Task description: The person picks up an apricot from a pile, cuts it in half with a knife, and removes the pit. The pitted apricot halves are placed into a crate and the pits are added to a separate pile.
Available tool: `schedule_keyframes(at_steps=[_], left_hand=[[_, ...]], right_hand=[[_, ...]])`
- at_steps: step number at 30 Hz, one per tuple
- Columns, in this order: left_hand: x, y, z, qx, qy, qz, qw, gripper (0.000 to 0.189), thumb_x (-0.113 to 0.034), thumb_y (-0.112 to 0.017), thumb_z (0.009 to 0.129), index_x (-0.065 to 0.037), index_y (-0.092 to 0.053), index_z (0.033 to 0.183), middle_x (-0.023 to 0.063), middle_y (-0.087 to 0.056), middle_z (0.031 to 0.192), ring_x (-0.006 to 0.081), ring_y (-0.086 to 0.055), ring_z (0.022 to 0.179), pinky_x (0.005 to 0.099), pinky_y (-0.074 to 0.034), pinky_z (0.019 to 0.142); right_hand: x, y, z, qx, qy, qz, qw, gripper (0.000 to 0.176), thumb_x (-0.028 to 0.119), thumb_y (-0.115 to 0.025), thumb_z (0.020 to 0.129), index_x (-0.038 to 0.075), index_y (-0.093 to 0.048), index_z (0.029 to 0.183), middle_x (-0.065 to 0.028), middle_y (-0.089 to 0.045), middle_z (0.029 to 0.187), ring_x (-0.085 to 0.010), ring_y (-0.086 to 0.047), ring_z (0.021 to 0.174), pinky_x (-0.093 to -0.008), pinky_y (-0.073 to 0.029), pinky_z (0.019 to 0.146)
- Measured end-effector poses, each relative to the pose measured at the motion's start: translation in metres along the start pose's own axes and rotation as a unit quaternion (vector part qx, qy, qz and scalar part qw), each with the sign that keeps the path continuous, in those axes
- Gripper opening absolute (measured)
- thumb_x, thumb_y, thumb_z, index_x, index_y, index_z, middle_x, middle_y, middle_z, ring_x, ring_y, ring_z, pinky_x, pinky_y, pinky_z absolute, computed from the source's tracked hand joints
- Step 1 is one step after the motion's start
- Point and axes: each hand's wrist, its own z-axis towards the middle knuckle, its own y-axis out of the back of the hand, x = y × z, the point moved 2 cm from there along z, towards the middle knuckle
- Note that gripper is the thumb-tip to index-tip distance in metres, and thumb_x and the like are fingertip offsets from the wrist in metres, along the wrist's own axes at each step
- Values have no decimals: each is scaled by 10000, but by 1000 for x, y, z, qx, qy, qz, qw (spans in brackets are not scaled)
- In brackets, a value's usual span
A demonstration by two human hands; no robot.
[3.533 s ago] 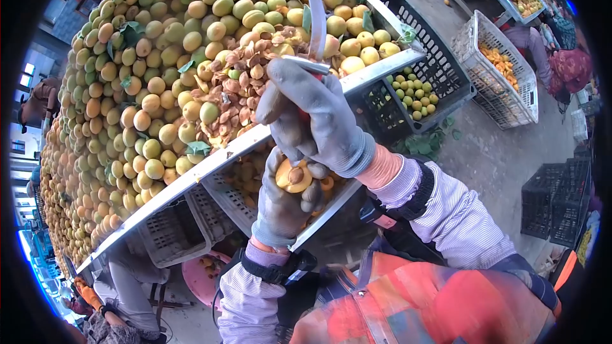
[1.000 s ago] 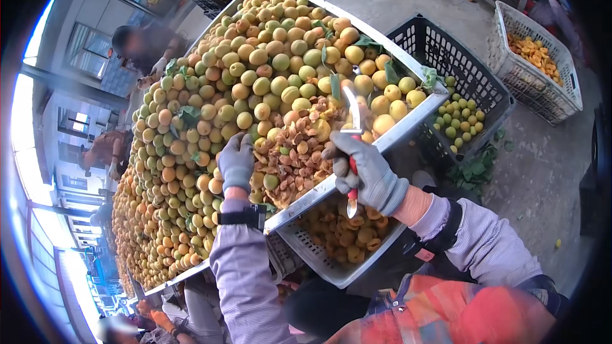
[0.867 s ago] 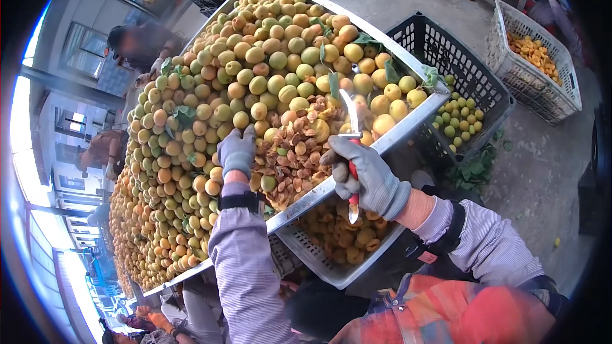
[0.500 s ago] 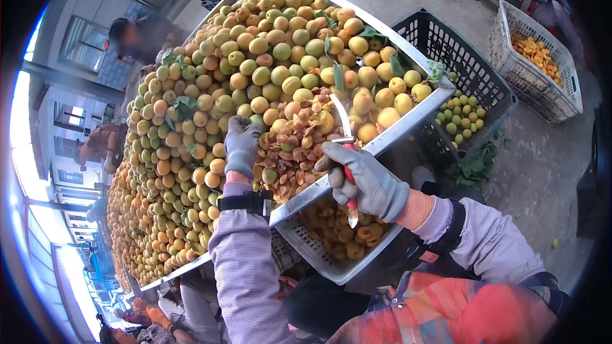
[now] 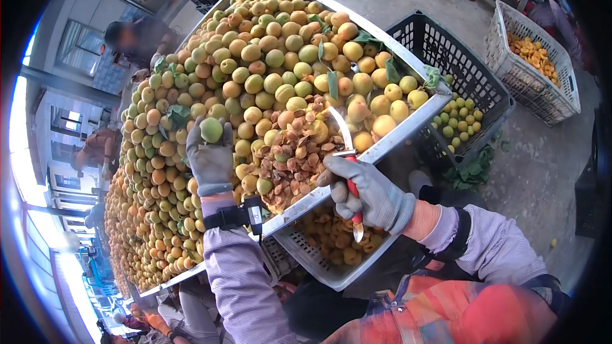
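My left hand (image 5: 212, 164), in a grey glove, is palm up over the fruit heap, its fingers around a green apricot (image 5: 211, 130). My right hand (image 5: 375, 196), gloved too, grips a red-handled knife (image 5: 352, 186) above the table's edge. A pale curved blade extends from the knife's upper end, and a short pointed blade shows below the fist. Green and orange apricots (image 5: 255, 83) are heaped on the metal-rimmed table (image 5: 395, 130). Between my hands lies a pile of brown apricot pits (image 5: 296, 153).
Below the table edge, a pale crate (image 5: 331, 280) holds split apricots. A black crate (image 5: 475, 57) with green fruit stands right of the table, and a white crate (image 5: 542, 92) with orange pieces beyond it. Other people (image 5: 137, 41) are along the far left side.
My left hand has moved left and turned palm up, and a green apricot now shows in its fingers. The right hand with the knife has barely shifted.
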Motion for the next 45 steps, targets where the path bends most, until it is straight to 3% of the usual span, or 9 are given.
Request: schedule_keyframes(at_steps=[4,6,14,20,25,34,35,36,45], left_hand=[[4,-2,38,-10,-85,303,949,331,-191,-641,811,-140,-548,1124,101,-554,1071,270,-590,915,414,-493,812],[0,-20,47,-55,-234,819,521,400,-219,-686,772,-130,-545,1135,115,-548,1119,280,-605,907,384,-492,832],[30,-54,53,-99,-77,927,353,503,-289,-675,759,-156,-533,1223,46,-374,1389,277,-543,1122,403,-474,875],[26,3,76,-26,-282,842,459,471,-213,-698,739,-88,-568,1174,92,-499,1227,269,-576,1025,373,-451,897],[2,12,58,-20,-157,450,879,333,-118,-677,822,-78,-578,1138,12,-583,993,114,-566,847,249,-489,715],[3,-183,-67,277,-221,539,764,264,-8,-445,904,-33,-582,1128,123,-469,1225,202,-611,960,257,-559,696],[15,-203,-76,369,-363,622,588,283,-133,-539,889,-34,-568,1152,125,-556,1088,187,-612,937,254,-565,726],[31,-232,-92,344,-114,477,801,398,-205,-602,868,-6,-518,1203,112,-574,1068,159,-605,945,231,-537,718],[58,-239,-105,310,-66,436,842,378,-108,-599,867,30,-519,1209,134,-582,1138,140,-568,968,227,-464,802]], right_hand=[[2,0,-3,-1,7,6,1000,328,361,-508,931,44,-573,875,25,-471,532,-68,-340,374,-237,-358,411],[3,3,-3,1,-2,-3,1000,342,371,-510,930,40,-570,874,20,-473,537,-71,-354,383,-233,-361,414],[-1,0,-10,5,-18,-20,1000,411,395,-522,918,-11,-581,892,-7,-490,558,-89,-407,381,-222,-379,391],[-4,1,-6,-7,-4,-30,1000,390,419,-537,901,35,-588,862,-5,-496,555,-75,-425,369,-207,-360,351],[-6,2,-4,-13,17,-17,1000,388,407,-555,885,27,-611,832,-17,-501,544,-93,-423,348,-211,-364,345],[-18,-2,-1,-2,-3,-34,999,362,376,-542,877,27,-609,811,-39,-508,549,-108,-438,365,-242,-381,363],[-21,-2,2,-3,0,-42,999,351,365,-539,878,25,-608,820,-42,-509,554,-108,-446,378,-239,-382,366],[-25,-1,5,-6,3,-50,999,341,354,-537,880,24,-607,830,-45,-510,558,-107,-454,391,-236,-384,369],[-22,6,5,-22,2,-38,999,300,285,-569,878,-3,-602,801,-79,-534,567,-148,-440,357,-279,-342,334]])
